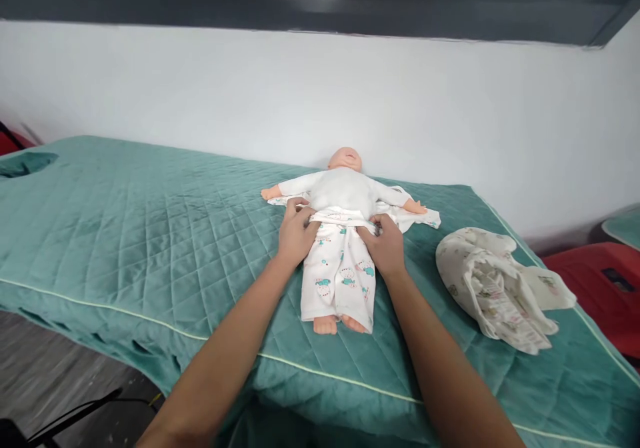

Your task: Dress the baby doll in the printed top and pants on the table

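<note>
A baby doll lies on its back on a green quilted bed cover, head toward the wall and arms spread. It wears white pants printed with small teal and pink figures, its feet showing below the cuffs. My left hand grips the waistband at the doll's hip, thumb and fingers closed on the cloth. Across from it, my right hand pinches the waistband at the other hip. A printed baby shirt is spread beneath the doll's torso and arms, mostly hidden by it.
Bundled white printed baby clothing sits on the green quilted cover at the right. A red chair stands beyond the right edge. The white wall borders the back. A dark thin stand is on the floor at lower left.
</note>
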Action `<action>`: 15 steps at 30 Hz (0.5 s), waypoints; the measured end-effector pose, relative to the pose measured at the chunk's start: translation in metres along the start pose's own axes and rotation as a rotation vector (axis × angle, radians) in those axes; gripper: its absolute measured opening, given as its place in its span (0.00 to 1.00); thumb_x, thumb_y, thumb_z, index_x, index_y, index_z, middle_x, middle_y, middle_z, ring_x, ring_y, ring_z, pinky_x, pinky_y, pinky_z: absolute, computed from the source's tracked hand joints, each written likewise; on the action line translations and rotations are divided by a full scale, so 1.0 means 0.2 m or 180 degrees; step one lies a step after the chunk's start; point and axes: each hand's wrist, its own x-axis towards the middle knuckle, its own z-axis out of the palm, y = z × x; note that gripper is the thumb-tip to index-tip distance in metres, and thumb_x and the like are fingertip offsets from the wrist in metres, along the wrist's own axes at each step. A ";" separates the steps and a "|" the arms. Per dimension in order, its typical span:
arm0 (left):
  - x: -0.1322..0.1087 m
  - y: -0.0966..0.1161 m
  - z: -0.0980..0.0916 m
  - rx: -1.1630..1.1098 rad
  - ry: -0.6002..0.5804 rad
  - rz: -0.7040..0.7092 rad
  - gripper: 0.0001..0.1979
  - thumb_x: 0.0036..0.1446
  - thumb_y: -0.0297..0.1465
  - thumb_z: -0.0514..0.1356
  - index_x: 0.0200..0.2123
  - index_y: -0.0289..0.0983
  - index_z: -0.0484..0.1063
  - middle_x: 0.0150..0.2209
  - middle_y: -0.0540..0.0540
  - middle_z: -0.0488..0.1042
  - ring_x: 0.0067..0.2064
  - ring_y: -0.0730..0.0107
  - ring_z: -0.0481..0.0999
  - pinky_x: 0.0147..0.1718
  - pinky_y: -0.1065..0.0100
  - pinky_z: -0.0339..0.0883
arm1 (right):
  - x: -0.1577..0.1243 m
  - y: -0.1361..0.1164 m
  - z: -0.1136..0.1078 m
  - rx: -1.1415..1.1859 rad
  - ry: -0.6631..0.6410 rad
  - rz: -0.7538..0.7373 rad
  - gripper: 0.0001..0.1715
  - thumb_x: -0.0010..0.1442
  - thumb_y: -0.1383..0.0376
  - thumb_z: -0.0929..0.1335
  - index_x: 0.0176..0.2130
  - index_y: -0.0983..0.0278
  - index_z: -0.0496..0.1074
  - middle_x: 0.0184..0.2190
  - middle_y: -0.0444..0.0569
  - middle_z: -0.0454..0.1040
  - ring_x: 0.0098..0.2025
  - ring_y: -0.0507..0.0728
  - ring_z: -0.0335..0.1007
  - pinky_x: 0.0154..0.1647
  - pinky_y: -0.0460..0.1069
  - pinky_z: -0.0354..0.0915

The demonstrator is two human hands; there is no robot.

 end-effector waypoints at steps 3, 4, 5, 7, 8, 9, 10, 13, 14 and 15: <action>-0.12 0.02 -0.06 -0.0016 -0.0080 -0.0044 0.06 0.60 0.32 0.60 0.30 0.38 0.73 0.54 0.42 0.67 0.53 0.61 0.73 0.56 0.58 0.67 | 0.00 0.01 0.00 0.0000 0.0038 -0.0032 0.14 0.53 0.53 0.69 0.34 0.59 0.67 0.33 0.46 0.72 0.37 0.58 0.66 0.43 0.53 0.61; -0.16 0.02 -0.08 -0.0022 -0.0130 -0.0073 0.07 0.61 0.33 0.61 0.30 0.38 0.73 0.55 0.42 0.68 0.54 0.60 0.72 0.57 0.58 0.67 | 0.00 0.01 0.00 -0.0009 0.0035 -0.0089 0.13 0.53 0.54 0.69 0.34 0.59 0.67 0.34 0.46 0.72 0.37 0.58 0.66 0.43 0.53 0.61; -0.19 0.03 -0.09 -0.0032 -0.0198 -0.0107 0.07 0.61 0.34 0.60 0.31 0.38 0.73 0.55 0.42 0.68 0.55 0.60 0.72 0.58 0.58 0.66 | 0.00 0.01 0.00 -0.0021 0.0024 -0.0147 0.13 0.53 0.54 0.69 0.33 0.60 0.67 0.34 0.47 0.72 0.38 0.58 0.66 0.44 0.53 0.61; -0.24 0.03 -0.12 -0.0059 -0.0342 -0.0198 0.08 0.63 0.37 0.60 0.35 0.39 0.74 0.56 0.42 0.69 0.56 0.60 0.72 0.57 0.59 0.66 | 0.00 0.01 0.00 -0.0026 -0.0002 -0.0213 0.12 0.54 0.54 0.68 0.32 0.59 0.66 0.33 0.47 0.73 0.38 0.58 0.66 0.44 0.53 0.61; -0.25 0.04 -0.12 -0.0068 -0.0405 -0.0242 0.09 0.64 0.39 0.59 0.38 0.40 0.75 0.56 0.42 0.69 0.56 0.61 0.72 0.56 0.59 0.67 | 0.00 0.00 -0.01 -0.0019 -0.0032 -0.0217 0.12 0.54 0.54 0.67 0.32 0.59 0.66 0.33 0.47 0.73 0.37 0.58 0.66 0.43 0.53 0.61; -0.25 0.04 -0.12 -0.0069 -0.0453 -0.0279 0.10 0.65 0.40 0.58 0.40 0.41 0.75 0.56 0.43 0.70 0.56 0.61 0.73 0.55 0.60 0.67 | -0.01 0.00 -0.02 -0.0007 -0.0078 -0.0211 0.12 0.55 0.54 0.67 0.31 0.59 0.66 0.32 0.46 0.73 0.37 0.58 0.66 0.42 0.53 0.61; -0.25 0.04 -0.12 -0.0060 -0.0491 -0.0306 0.11 0.65 0.41 0.58 0.42 0.41 0.74 0.56 0.43 0.70 0.55 0.62 0.73 0.55 0.61 0.68 | -0.03 -0.01 -0.03 0.0009 -0.0135 -0.0198 0.12 0.56 0.54 0.66 0.31 0.59 0.66 0.30 0.46 0.72 0.36 0.58 0.66 0.40 0.52 0.60; -0.23 0.04 -0.12 -0.0001 -0.0538 -0.0313 0.13 0.66 0.42 0.56 0.44 0.41 0.73 0.52 0.43 0.72 0.52 0.63 0.74 0.54 0.61 0.67 | -0.14 -0.04 -0.09 -0.0052 -0.0445 -0.0242 0.16 0.60 0.53 0.65 0.26 0.59 0.64 0.24 0.44 0.69 0.31 0.57 0.64 0.35 0.51 0.57; -0.23 0.04 -0.12 0.0013 -0.0549 -0.0299 0.13 0.67 0.42 0.55 0.44 0.41 0.73 0.50 0.44 0.73 0.50 0.63 0.74 0.54 0.61 0.67 | -0.19 -0.05 -0.11 -0.0101 -0.0558 -0.0299 0.19 0.62 0.52 0.64 0.25 0.59 0.62 0.23 0.44 0.68 0.29 0.57 0.63 0.34 0.51 0.55; -0.22 0.04 -0.11 0.0010 -0.0580 -0.0277 0.13 0.67 0.42 0.55 0.44 0.41 0.73 0.47 0.44 0.74 0.49 0.63 0.75 0.53 0.61 0.68 | -0.24 -0.06 -0.12 -0.0146 -0.0663 -0.0357 0.21 0.64 0.51 0.63 0.24 0.59 0.61 0.22 0.43 0.66 0.29 0.56 0.62 0.33 0.51 0.54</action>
